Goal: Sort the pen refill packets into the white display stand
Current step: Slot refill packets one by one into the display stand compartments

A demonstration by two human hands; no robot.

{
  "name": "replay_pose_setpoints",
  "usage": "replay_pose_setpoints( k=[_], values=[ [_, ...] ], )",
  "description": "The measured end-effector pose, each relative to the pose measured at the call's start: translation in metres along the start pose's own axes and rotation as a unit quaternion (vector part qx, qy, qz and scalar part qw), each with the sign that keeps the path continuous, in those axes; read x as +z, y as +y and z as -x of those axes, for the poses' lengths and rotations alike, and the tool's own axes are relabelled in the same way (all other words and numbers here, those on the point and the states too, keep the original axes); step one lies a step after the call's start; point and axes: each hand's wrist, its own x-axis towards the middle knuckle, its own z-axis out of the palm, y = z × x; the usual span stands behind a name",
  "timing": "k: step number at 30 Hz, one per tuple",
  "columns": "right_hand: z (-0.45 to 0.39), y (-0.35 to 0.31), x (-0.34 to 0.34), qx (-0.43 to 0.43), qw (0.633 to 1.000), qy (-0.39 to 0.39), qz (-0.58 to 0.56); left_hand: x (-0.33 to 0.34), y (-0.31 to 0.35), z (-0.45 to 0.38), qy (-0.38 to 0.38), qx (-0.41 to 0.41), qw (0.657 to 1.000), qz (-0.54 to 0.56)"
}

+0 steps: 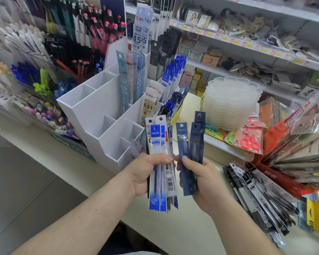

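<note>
The left hand [145,173] holds a thick bunch of packets [159,162] straight up, just in front of the white stand [92,107]. The fingers are curled round the bunch near its middle, and the thumb presses across the front, so the tops fan out above the hand and the bottoms stick out below. It looks held this way so the labels can be read – like holding cards.

The right hand [201,181] holds a few dark blue packets [189,159] apart from the bunch, just beside it. The thumb pinches them from the front and the curled fingers sit behind. They seem to be picked out as one kind, ready for a slot.

The stand sits near the front edge of the counter [173,227]. Its back and right slots already hold packets standing up – sorted by colour, it seems. Its front and left slots have none. More packets lie in a loose pile [256,196] at the right side of the counter, probably waiting their turn.
</note>
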Motion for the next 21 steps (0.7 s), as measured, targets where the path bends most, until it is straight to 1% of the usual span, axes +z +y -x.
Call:
replay_pose_setpoints(
  k=[3, 6, 8, 11, 14, 17, 21],
  values=[
    [0.0, 0.001, -0.006, 0.0, 1.0, 0.02, -0.023, 0.002, -0.001, -0.002, 0.03, 0.005, 1.0, -0.003],
    [0.001, 0.003, -0.01, -0.019, 0.999, 0.039, 0.011, 0.007, -0.003, -0.004, 0.044, 0.015, 0.999, 0.002],
    [0.002, 0.006, -0.01, -0.038, 0.997, 0.055, 0.037, 0.013, -0.004, -0.004, 0.035, 0.021, 0.999, 0.001],
    [0.002, 0.011, -0.007, -0.041, 0.994, 0.078, 0.065, 0.024, -0.007, -0.005, 0.01, 0.032, 0.999, 0.003],
    [0.007, 0.01, -0.004, -0.017, 0.993, 0.078, 0.084, 0.028, -0.011, -0.008, 0.007, 0.034, 0.999, -0.008],
    [0.012, 0.009, -0.006, 0.012, 0.993, 0.069, 0.096, 0.03, -0.014, -0.01, -0.007, 0.017, 0.999, -0.03],
    [0.015, 0.01, -0.01, 0.03, 0.991, 0.078, 0.102, 0.034, -0.018, -0.013, 0.004, 0.004, 0.999, -0.054]
  ],
)
